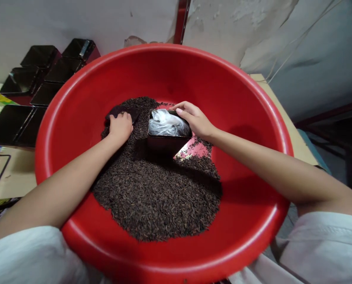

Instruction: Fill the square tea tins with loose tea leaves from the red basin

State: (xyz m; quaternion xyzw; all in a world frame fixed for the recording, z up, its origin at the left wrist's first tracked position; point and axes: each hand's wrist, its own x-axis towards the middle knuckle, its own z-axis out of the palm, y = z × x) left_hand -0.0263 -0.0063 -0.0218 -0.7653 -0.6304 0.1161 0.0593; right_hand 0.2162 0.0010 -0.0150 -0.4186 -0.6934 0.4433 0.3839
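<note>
A big red plastic basin (241,102) fills the view and holds a heap of dark loose tea leaves (155,197). A small square tin (167,139) with a clear plastic bag liner (165,123) stands upright in the leaves. My right hand (193,118) rests on the tin's far right rim, fingers curled over the edge. My left hand (120,127) is closed around a dark scoop (125,112) that lies in the leaves just left of the tin.
Several empty black square tins (42,79) are stacked on the left beside the basin. A tan tabletop (16,177) carries a tablet-like device and colourful packets at far left. A peeling white wall stands behind. My white clothing shows at the bottom.
</note>
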